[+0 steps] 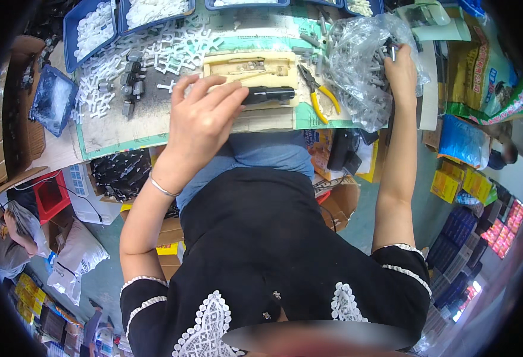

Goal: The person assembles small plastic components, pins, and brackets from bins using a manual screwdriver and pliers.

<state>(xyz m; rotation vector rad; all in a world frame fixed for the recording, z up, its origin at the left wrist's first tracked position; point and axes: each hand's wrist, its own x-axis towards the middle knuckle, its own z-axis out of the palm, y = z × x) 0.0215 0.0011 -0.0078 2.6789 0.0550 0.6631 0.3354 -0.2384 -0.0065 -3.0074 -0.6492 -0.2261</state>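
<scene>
In the head view, upper centre of the frame, the left hand [205,122] is observed grasping the left end of a black part [271,94] at the lower side of a cream fixture [212,64]. At upper right, the right hand [402,72] reaches into a clear plastic bag [356,41] of grey pieces [373,79] — whether clenched, I cannot tell — and yellow-handled pliers [316,95] lie just right of the fixture.

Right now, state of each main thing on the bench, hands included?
Pliers: lying, handles spread.
Clear plastic bag: crumpled, grey parts showing through.
Upper-left blue tray: filled, white parts.
Black part: lengthwise, left to right.
Left hand: at black part, grip unclear.
Right hand: at bag, grip unclear.
</scene>
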